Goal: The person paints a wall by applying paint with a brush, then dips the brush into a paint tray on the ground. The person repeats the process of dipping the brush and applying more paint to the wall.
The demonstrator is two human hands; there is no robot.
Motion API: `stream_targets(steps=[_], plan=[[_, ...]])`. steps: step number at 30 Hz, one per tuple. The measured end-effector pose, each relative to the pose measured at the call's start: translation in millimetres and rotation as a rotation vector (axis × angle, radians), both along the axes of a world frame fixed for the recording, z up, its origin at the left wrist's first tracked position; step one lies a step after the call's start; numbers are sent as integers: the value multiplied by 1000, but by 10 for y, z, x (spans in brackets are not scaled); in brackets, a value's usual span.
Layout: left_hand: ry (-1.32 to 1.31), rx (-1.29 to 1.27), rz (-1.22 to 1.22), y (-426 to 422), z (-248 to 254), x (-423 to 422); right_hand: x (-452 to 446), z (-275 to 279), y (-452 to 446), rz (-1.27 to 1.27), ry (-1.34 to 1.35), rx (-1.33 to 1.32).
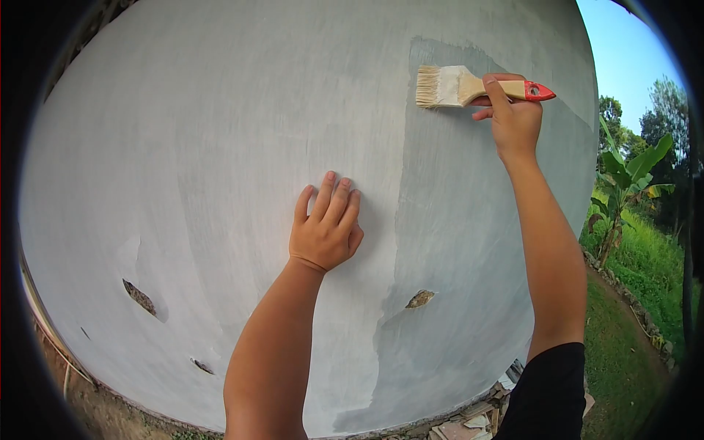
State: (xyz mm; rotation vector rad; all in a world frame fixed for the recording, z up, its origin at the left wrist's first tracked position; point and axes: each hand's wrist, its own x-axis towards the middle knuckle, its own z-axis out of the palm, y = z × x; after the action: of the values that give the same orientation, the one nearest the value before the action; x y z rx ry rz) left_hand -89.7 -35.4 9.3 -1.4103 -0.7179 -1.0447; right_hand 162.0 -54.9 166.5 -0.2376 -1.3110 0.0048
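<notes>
A pale wall [242, 110] fills most of the view, with a darker grey area on its right part. My right hand [515, 117] is closed round the wooden handle of a flat paintbrush [449, 86] near the top right. The brush has light bristles pointing left and a red handle end; it lies over the upper left part of the darker area. My left hand [327, 224] rests on the paler surface left of the dark edge, its fingers spread and pointing up, holding nothing.
Chipped holes show in the wall at the lower left [139, 296] and lower middle [420, 298]. Broken pieces [462, 429] lie at the wall's foot. Grass [616, 352] and a banana plant [623, 183] stand at the right.
</notes>
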Motion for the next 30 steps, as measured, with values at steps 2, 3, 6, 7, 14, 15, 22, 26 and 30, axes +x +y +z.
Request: stream_targets(steps=[2, 3, 6, 7, 14, 15, 22, 26, 30], plan=[[-3, -3, 2, -4, 11, 1, -33, -4, -42, -39, -5, 19], [-2, 2, 1, -9, 14, 8, -52, -4, -65, -7, -17, 43], [3, 7, -1, -8, 2, 20, -64, -2, -36, 10, -11, 55], [2, 8, 2, -4, -4, 9, -77, -1, -13, -3, 3, 46], [0, 0, 0, -23, 3, 20, -97, -18, -31, -32, -3, 78], [-3, -4, 5, -26, 2, 22, -111, -11, -56, -89, -30, 93], [-3, 12, 5, -9, 4, 15, -111, -1, -78, -107, -101, 152], [-3, 7, 8, -19, 5, 13, -54, 13, -17, -25, -64, 132], [1, -2, 7, -25, 5, 14, -11, 55, 10, 106, 6, 54]])
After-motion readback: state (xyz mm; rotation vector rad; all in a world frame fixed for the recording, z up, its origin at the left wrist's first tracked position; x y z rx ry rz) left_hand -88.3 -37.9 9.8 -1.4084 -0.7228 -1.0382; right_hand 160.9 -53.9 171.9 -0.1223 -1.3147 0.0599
